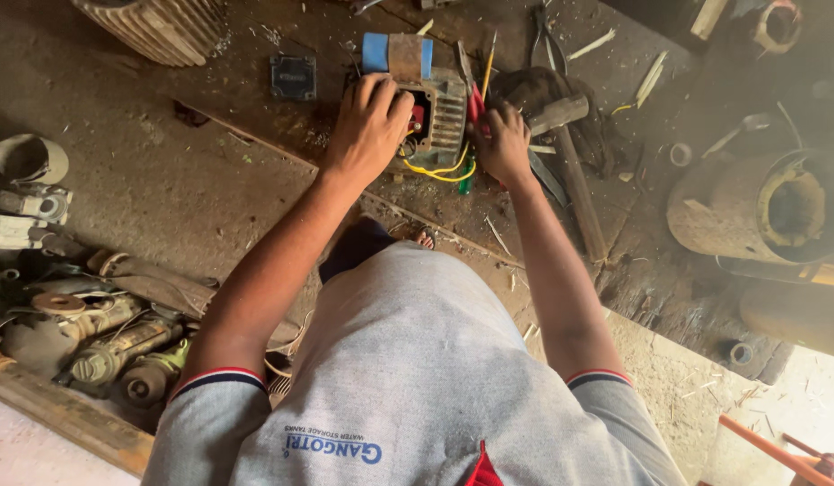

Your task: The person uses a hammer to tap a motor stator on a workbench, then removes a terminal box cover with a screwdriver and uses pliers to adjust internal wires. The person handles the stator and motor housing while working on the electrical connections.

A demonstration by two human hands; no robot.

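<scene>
From the head camera, you're looking straight down over your grey shirt at a dirty workshop floor. Your left hand (pixel 367 126) sits on top of the small grey finned motor (pixel 439 112), fingers curled and pressed down over its open terminal box, gripping the housing there. The motor lies on the floor right ahead of you, at the top middle of the view, with a blue-and-brown capacitor (pixel 397 54) touching its far side. Yellow wires (pixel 439 171) loop out from under the motor's near edge, between your two hands.

Your right hand (pixel 504 144) is just beside the motor's right side, fingers bunched together around something red (pixel 475 103) that looks like a tool handle; whether it's a firm pinch, you cannot tell from here, as the knuckles hide the fingertips. A hammer (pixel 565 153) lies just right of that hand, head near your fingers, wooden handle running down towards you. Pliers (pixel 545 40) rest further up.

Off to your left, a small dark square cover plate (pixel 293 76) lies on the floor, apart from the motor. Down at the lower left, a heap of old power tools (pixel 102 346) sits well apart. At the right edge lies a big rusty motor stator (pixel 768 207).
</scene>
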